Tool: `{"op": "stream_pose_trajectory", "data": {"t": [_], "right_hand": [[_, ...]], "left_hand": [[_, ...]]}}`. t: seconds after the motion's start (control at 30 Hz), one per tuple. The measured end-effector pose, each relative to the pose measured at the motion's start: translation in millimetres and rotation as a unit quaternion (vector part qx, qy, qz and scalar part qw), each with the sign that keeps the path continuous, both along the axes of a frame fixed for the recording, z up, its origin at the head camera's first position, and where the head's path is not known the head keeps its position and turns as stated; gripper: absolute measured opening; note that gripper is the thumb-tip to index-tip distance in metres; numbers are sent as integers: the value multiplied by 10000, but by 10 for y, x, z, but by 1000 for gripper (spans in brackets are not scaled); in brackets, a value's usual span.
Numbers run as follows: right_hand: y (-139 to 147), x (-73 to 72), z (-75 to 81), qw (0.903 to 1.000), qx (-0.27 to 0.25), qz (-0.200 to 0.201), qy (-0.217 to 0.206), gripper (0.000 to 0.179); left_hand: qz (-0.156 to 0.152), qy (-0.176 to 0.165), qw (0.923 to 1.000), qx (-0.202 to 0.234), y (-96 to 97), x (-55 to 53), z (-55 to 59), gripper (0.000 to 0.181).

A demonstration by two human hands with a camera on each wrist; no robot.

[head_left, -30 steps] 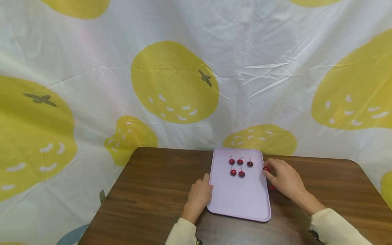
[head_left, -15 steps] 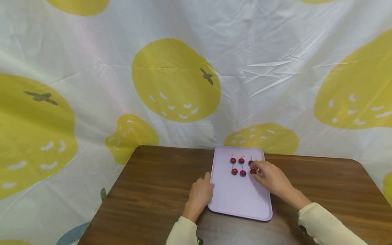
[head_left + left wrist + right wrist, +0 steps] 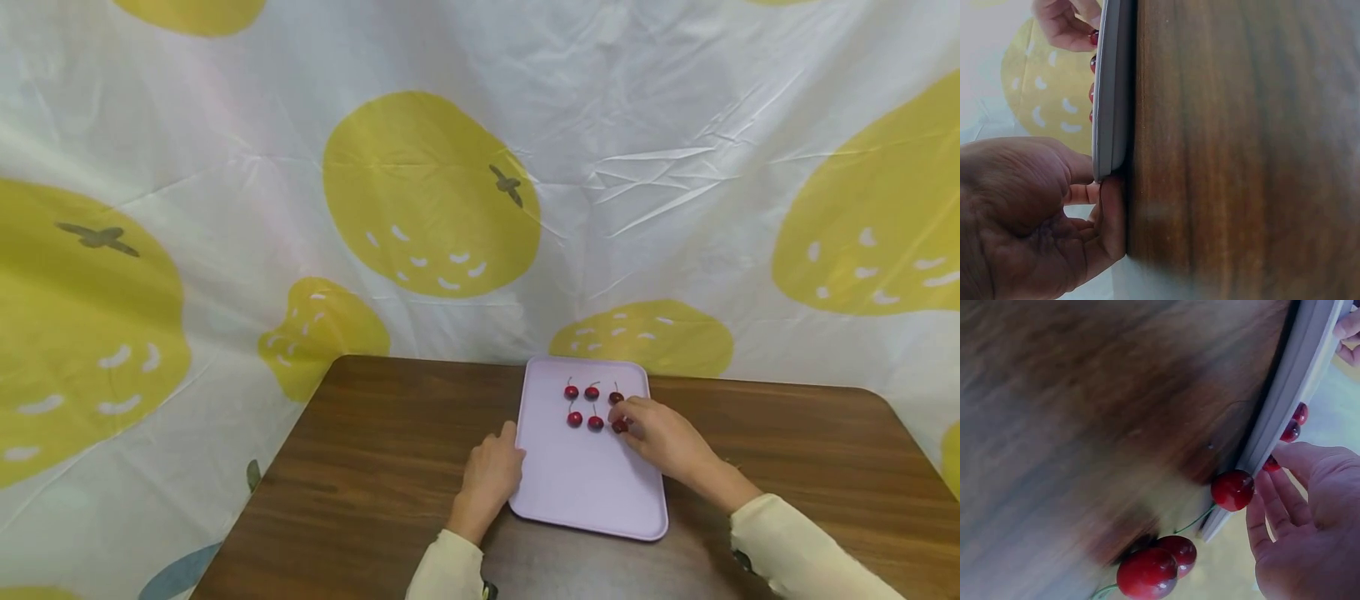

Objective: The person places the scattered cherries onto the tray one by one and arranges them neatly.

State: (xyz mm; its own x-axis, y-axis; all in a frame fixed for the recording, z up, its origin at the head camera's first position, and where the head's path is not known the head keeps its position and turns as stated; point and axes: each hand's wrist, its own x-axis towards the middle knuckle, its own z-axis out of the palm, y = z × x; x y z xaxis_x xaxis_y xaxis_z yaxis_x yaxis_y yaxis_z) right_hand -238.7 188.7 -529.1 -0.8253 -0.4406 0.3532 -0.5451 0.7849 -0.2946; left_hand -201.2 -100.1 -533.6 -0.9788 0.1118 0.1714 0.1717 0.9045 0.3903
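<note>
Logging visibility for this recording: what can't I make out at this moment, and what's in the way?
Pinched cherry at the right hand: head view, partly covered by the fingers.
Left hand: head view, most fingers hidden beneath the hand itself.
Tray: left wrist view, floor hidden behind its near wall.
Rear cherry: right wrist view, partly behind the front cherry, whose stem the bottom edge cuts off.

Behind the brown, wood-grained surface (image 3: 360, 450) hangs a creased white cloth (image 3: 622, 100) printed with big yellow fruit (image 3: 427, 208) and, left of the surface, a blue-grey leaf (image 3: 178, 572). The surface's near part gleams.
</note>
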Motion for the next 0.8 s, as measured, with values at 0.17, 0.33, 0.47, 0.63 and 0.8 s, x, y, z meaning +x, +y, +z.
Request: {"op": "stream_pose_trajectory", "data": {"t": [0.17,0.33,0.47,0.63,0.8], "right_hand": [[7,-26,-36,9999,91,52,46,28],[-5,-51,-49,9998,23,170,128,32],[-18,-43,-55,9999,2,133,67,33],[-25,-19,-59,10000,53,22,0,33],[-26,-11,-41,10000,75,-13,48,31]], "left_hand": [[-19,-6,10000,-7,-4,-12,-34,24],[-16,-21,10000,0,-6,-8,-31,24],[3,18,10000,-10,1,-8,-25,25],[30,64,10000,5,5,-5,-18,25],[54,24,10000,35,5,-1,-14,25]]}}
